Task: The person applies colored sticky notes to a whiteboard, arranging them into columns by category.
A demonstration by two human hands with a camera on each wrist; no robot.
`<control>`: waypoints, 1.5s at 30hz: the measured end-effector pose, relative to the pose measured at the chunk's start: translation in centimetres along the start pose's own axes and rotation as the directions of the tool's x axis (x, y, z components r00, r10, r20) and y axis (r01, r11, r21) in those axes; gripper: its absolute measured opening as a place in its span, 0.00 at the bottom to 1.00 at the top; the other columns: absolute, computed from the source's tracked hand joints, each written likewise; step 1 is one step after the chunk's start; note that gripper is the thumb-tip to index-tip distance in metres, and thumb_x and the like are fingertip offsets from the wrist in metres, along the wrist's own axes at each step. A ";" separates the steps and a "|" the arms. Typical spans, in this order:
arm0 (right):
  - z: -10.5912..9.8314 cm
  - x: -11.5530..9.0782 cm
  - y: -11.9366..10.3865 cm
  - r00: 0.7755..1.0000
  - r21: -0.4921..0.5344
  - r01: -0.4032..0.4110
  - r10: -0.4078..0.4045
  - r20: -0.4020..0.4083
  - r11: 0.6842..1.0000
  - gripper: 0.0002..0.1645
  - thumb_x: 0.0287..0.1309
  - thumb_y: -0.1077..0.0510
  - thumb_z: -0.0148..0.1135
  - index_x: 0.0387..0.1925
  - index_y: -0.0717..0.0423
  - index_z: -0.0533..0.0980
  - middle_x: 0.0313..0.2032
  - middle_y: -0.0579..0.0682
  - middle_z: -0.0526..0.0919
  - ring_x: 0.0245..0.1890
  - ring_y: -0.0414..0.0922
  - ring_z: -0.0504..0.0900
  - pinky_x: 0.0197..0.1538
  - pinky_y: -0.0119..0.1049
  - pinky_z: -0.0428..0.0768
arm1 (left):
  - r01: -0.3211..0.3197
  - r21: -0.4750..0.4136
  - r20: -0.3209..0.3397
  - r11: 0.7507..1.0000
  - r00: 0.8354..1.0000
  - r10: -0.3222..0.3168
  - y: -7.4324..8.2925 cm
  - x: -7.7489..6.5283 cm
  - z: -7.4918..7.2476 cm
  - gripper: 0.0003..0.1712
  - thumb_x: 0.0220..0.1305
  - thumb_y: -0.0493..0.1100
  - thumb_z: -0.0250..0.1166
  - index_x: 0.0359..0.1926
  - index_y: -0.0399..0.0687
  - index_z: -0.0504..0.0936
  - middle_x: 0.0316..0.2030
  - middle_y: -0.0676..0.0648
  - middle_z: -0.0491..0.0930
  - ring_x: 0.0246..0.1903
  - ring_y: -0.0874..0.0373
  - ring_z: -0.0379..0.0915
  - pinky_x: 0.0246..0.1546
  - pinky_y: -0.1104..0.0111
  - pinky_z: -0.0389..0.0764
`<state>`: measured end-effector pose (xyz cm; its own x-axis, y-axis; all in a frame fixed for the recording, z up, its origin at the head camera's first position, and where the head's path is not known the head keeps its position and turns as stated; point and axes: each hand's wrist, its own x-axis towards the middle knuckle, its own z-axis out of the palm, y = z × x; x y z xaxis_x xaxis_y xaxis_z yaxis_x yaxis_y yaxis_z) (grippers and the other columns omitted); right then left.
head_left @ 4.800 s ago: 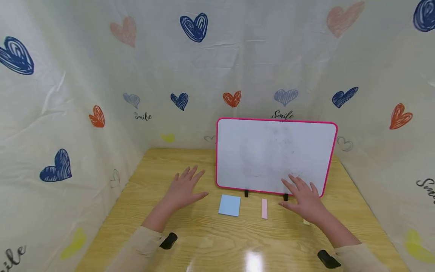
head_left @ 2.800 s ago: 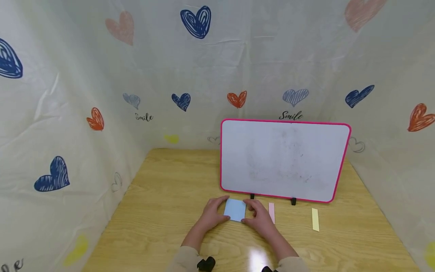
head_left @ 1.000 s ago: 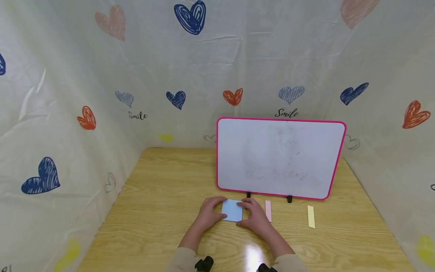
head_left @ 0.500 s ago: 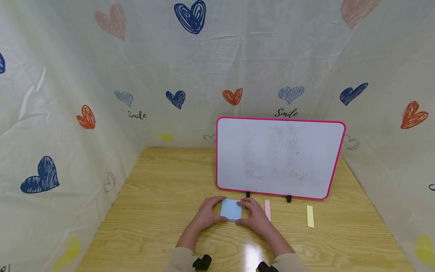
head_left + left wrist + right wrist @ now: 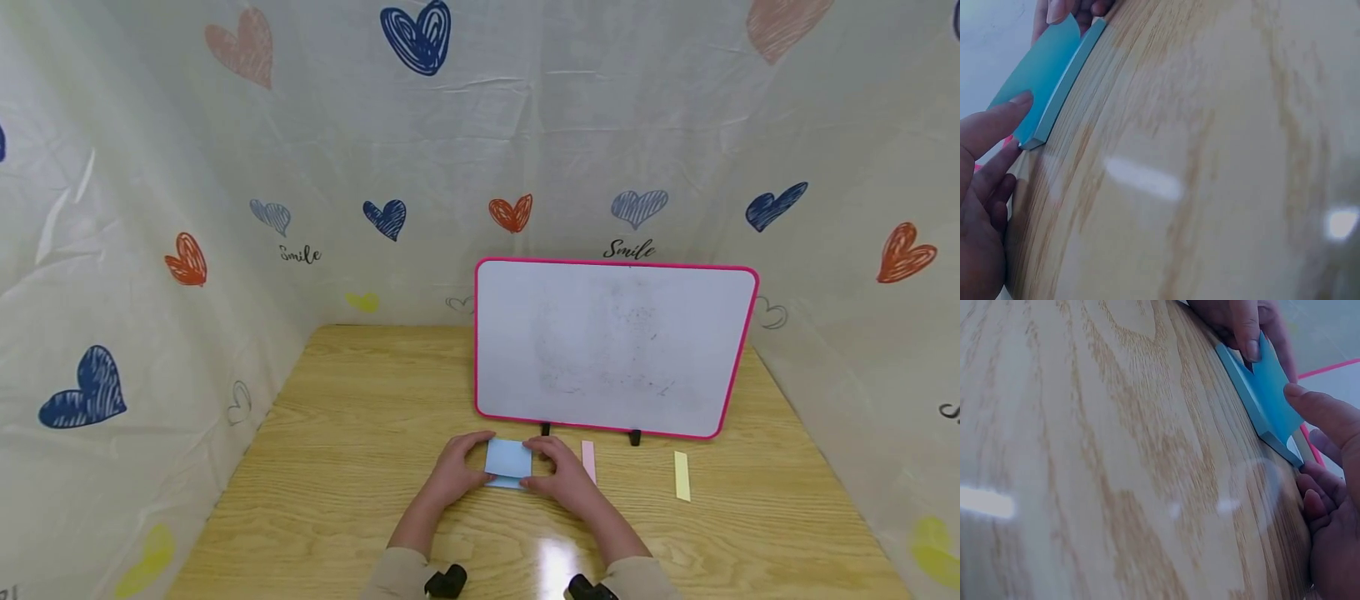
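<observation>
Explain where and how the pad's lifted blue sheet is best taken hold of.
Probably by the raised near edge of the blue sheet, coming from the person's side. That edge stands clear of the blue pad beneath, leaving a gap to slip under, while the far edge appears attached. Pinching both near corners should keep the thin sheet even.
</observation>
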<state>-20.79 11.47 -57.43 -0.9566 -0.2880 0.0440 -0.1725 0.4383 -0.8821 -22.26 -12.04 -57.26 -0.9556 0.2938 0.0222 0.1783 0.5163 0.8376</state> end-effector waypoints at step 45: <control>0.8 0.2 0.3 0.979 0.099 -0.080 0.096 -0.178 0.992 0.03 0.57 0.66 0.67 0.31 0.58 0.79 0.49 0.52 0.81 0.41 0.47 0.78 0.42 0.34 0.77 | -0.056 0.152 -0.052 0.987 0.997 0.065 0.1 -0.1 0.7 0.32 0.52 0.40 0.76 0.60 0.47 0.77 0.57 0.46 0.77 0.59 0.44 0.65 0.60 0.48 0.63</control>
<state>-20.84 10.84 -58.07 -0.9952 -0.0885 0.0413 -0.0716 0.3731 -0.9250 -21.99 -11.48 -57.53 -0.9529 0.2847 0.1048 0.2654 0.6149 0.7427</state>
